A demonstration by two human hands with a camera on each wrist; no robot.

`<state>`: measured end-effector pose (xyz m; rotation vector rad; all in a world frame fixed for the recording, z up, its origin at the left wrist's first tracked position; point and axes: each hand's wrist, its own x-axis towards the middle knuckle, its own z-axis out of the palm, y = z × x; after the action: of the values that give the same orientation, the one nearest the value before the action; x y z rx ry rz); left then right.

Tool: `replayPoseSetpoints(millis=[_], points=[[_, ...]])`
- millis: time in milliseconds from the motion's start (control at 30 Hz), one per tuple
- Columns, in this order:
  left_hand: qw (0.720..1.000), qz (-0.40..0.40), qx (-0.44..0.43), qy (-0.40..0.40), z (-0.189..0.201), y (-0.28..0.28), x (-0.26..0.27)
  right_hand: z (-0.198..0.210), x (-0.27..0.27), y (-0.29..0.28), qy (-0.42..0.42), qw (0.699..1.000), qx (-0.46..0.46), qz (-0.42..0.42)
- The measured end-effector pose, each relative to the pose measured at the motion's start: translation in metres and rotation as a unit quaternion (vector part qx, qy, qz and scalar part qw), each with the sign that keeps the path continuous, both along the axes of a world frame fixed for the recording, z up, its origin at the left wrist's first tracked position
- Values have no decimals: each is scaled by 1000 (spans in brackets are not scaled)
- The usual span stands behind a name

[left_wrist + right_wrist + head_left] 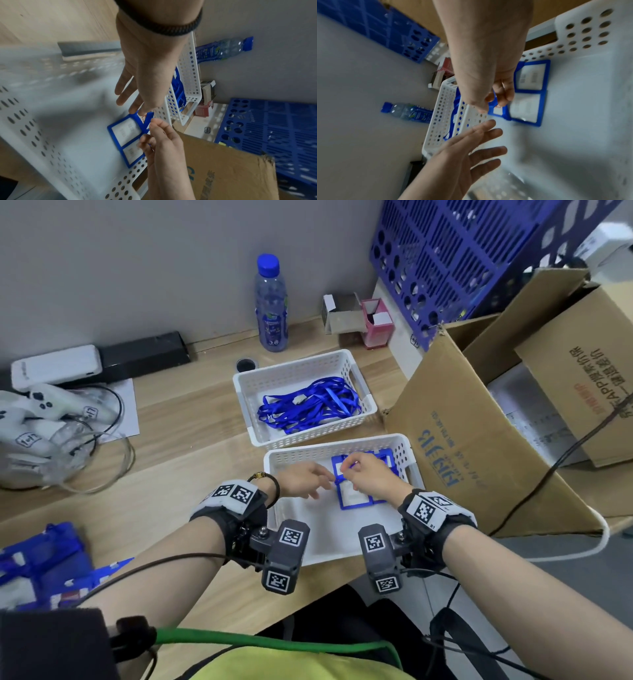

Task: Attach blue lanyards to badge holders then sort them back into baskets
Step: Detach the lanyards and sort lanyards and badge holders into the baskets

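Several blue-framed badge holders [352, 494] lie flat at the far right of the near white basket [329, 445]. My right hand [347, 469] pinches the top edge of one blue holder [498, 111] between thumb and fingers and tilts it up off the others [530, 75]. My left hand [318, 487] hovers just left of it over the basket floor, fingers straight and spread, holding nothing. In the left wrist view its fingertips [133, 106] almost reach the lifted holder [147, 121]. A tangle of blue lanyards [308, 404] fills the far white basket [291, 366].
An open cardboard box [479, 422] presses against the baskets' right side, a blue crate [462, 258] behind it. A water bottle [271, 302] and small boxes [359, 320] stand by the wall. Bagged white controllers [51, 419] lie left, a pile of blue badges [41, 563] near left.
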<state>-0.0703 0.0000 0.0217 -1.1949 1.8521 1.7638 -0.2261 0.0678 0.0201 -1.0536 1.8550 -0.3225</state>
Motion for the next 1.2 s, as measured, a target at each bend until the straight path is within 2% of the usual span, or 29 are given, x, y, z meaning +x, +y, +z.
replayPoseSetpoints(millis=[167,267,367,500,600,733,833,933,1000,1100,1200], points=[[991,113,-52,58,18,-13,44,23,53,-29,-14,993,-116,-8],[980,169,-59,83,26,-19,82,30,94,-49,-25,989,-145,6],[964,235,-74,103,32,-25,131,33,140,-68,-78,987,-136,44],[937,325,-82,94,31,-32,205,19,200,-89,-108,986,-68,107],[905,406,-118,53,27,-31,263,5,245,-97,-100,977,-10,188],[840,517,-164,-31,6,-24,338,-11,303,-102,-66,958,23,278],[799,554,-208,-112,-8,-17,379,-22,338,-104,-63,941,47,330],[786,538,-234,-195,-11,-12,404,-30,370,-104,-67,923,78,372],[782,529,-221,-243,-21,-8,413,-33,385,-103,-76,917,91,382],[784,535,-157,-274,-39,-2,415,-35,403,-103,-96,916,89,378],[785,541,-135,-271,-42,3,414,-36,417,-107,-107,917,88,373]])
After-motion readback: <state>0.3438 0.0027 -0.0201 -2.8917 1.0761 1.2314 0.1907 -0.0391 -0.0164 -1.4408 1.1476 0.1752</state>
